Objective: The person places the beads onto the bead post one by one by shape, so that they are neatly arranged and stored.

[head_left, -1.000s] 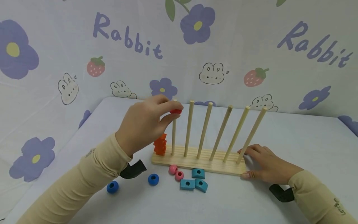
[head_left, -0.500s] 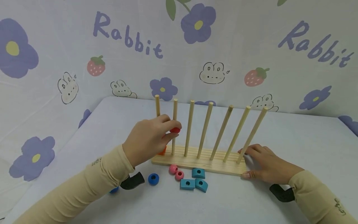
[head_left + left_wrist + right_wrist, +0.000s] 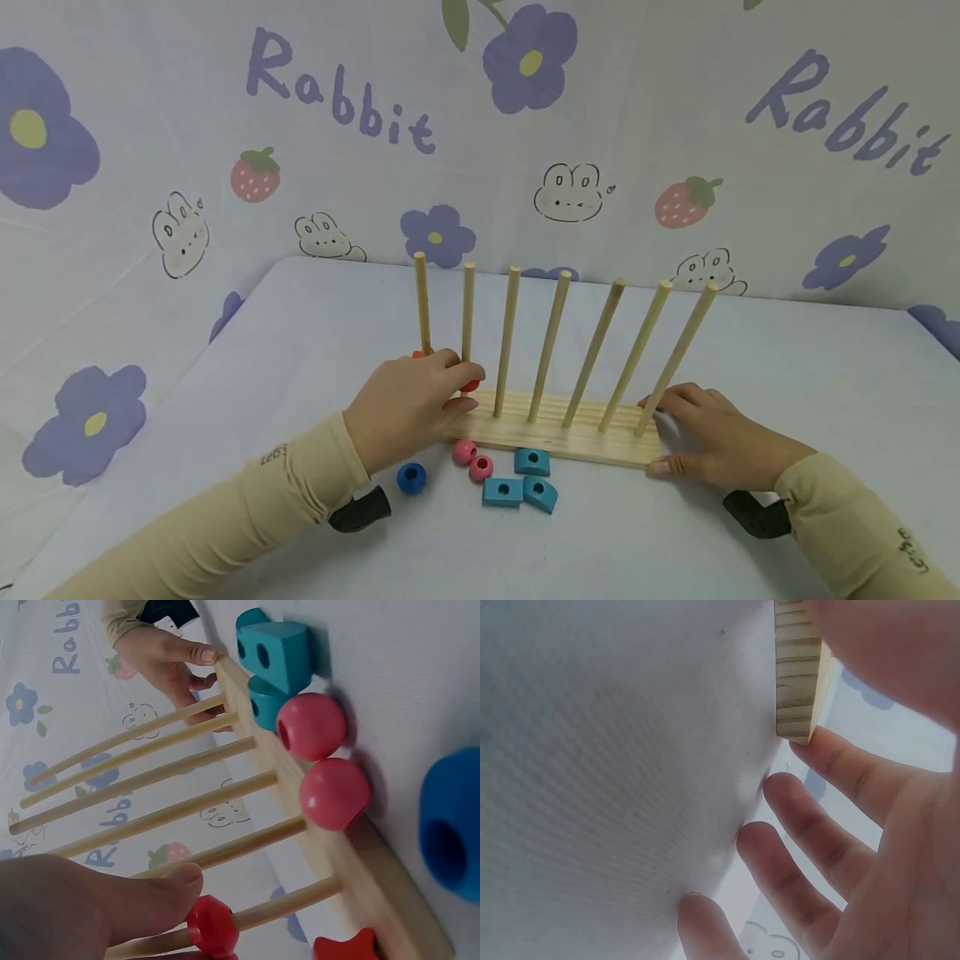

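Note:
My left hand [image 3: 408, 408] pinches a small red faceted bead [image 3: 213, 925] between thumb and fingers. The bead is threaded on the second peg from the left [image 3: 468, 312], low down in the head view. That peg stands on a long wooden base [image 3: 592, 446] with a row of upright pegs. At the base's right end, my right hand [image 3: 712, 442] grips it, thumb at the front edge and index finger at the back corner. Orange star-shaped pieces [image 3: 346, 946] sit on the leftmost peg, mostly hidden behind my left hand in the head view.
In front of the base lie two pink beads [image 3: 482, 468] and three teal blocks with holes [image 3: 502, 492]. A blue bead [image 3: 412, 478] rests on the white table, left of the pink ones. Behind the table hangs a patterned cloth [image 3: 630, 100].
My left hand has moved down along the second peg, carrying the red bead from near the tip to low on the peg. The right hand has stayed on the base's end.

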`<state>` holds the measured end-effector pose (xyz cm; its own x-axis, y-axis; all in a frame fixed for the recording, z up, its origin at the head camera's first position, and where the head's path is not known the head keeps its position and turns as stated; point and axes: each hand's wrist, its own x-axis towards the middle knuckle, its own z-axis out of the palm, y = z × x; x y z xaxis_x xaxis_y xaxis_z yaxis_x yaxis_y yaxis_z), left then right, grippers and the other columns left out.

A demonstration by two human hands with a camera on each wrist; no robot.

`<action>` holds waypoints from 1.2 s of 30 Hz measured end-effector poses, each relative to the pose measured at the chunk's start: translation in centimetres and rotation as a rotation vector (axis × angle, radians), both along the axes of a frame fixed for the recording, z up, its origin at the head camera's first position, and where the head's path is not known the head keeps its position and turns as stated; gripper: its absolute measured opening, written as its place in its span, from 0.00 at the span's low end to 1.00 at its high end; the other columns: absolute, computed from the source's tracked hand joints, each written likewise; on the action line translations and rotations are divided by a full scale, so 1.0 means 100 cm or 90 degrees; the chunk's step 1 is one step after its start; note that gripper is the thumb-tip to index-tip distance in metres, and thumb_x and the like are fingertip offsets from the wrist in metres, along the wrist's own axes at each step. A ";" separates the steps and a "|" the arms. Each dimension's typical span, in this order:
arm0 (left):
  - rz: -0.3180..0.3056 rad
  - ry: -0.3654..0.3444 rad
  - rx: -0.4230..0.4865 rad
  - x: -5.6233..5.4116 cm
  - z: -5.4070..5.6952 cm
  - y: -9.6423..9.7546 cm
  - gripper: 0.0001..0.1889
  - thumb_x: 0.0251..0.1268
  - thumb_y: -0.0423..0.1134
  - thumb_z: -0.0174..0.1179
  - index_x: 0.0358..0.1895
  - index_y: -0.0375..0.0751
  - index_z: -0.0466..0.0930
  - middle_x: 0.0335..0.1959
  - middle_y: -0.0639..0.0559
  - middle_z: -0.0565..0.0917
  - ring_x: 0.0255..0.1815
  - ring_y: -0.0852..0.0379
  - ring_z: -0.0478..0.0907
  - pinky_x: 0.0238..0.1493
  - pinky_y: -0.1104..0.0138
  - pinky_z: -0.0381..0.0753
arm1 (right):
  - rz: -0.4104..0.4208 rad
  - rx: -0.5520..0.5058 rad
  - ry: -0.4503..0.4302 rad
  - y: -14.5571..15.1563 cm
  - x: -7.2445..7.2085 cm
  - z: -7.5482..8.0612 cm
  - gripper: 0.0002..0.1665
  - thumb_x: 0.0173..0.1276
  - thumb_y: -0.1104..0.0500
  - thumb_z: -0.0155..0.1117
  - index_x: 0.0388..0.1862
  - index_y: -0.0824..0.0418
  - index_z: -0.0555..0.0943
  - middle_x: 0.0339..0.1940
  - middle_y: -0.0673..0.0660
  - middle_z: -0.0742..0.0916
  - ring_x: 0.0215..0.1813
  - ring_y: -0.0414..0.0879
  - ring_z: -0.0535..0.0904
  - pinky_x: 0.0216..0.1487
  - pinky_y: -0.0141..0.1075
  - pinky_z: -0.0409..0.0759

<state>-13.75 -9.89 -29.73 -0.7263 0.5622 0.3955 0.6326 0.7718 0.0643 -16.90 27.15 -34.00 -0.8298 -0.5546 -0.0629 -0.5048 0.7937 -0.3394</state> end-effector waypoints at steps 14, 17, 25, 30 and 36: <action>-0.018 -0.018 -0.090 0.002 -0.017 0.002 0.12 0.61 0.39 0.65 0.47 0.42 0.81 0.34 0.48 0.84 0.10 0.61 0.65 0.12 0.72 0.68 | -0.001 -0.002 -0.003 -0.001 0.001 0.001 0.45 0.55 0.29 0.62 0.66 0.53 0.69 0.63 0.60 0.71 0.63 0.63 0.64 0.58 0.64 0.65; -0.020 -0.019 -0.118 0.002 -0.019 0.002 0.12 0.61 0.39 0.65 0.47 0.43 0.81 0.34 0.47 0.84 0.11 0.60 0.68 0.15 0.70 0.73 | 0.000 0.000 -0.003 -0.002 0.001 0.001 0.45 0.55 0.29 0.62 0.66 0.53 0.69 0.63 0.61 0.71 0.63 0.63 0.64 0.58 0.65 0.65; -0.027 -0.033 -0.141 0.000 -0.030 0.000 0.10 0.65 0.42 0.61 0.45 0.43 0.81 0.31 0.48 0.83 0.09 0.62 0.62 0.13 0.74 0.68 | 0.011 0.004 0.003 -0.001 -0.001 0.002 0.44 0.56 0.30 0.62 0.65 0.53 0.70 0.63 0.61 0.71 0.62 0.62 0.65 0.58 0.63 0.66; -0.025 -0.015 -0.142 0.000 -0.031 0.000 0.09 0.65 0.42 0.60 0.44 0.44 0.81 0.31 0.49 0.83 0.09 0.62 0.61 0.13 0.74 0.68 | -0.004 0.007 -0.011 -0.002 -0.002 0.001 0.46 0.55 0.29 0.61 0.66 0.52 0.69 0.63 0.61 0.71 0.63 0.63 0.65 0.58 0.64 0.65; -0.020 -0.001 -0.165 0.000 -0.029 0.002 0.07 0.65 0.41 0.60 0.43 0.46 0.80 0.31 0.50 0.84 0.09 0.61 0.62 0.13 0.73 0.68 | -0.006 0.002 -0.002 0.001 0.000 -0.002 0.45 0.55 0.30 0.62 0.66 0.52 0.69 0.62 0.60 0.71 0.62 0.62 0.65 0.57 0.64 0.66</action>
<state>-13.79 -9.65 -32.59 -0.7070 0.6673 0.2343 0.6568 0.7424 -0.1325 -16.95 27.23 -34.17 -0.8350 -0.5461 -0.0671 -0.4958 0.7997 -0.3385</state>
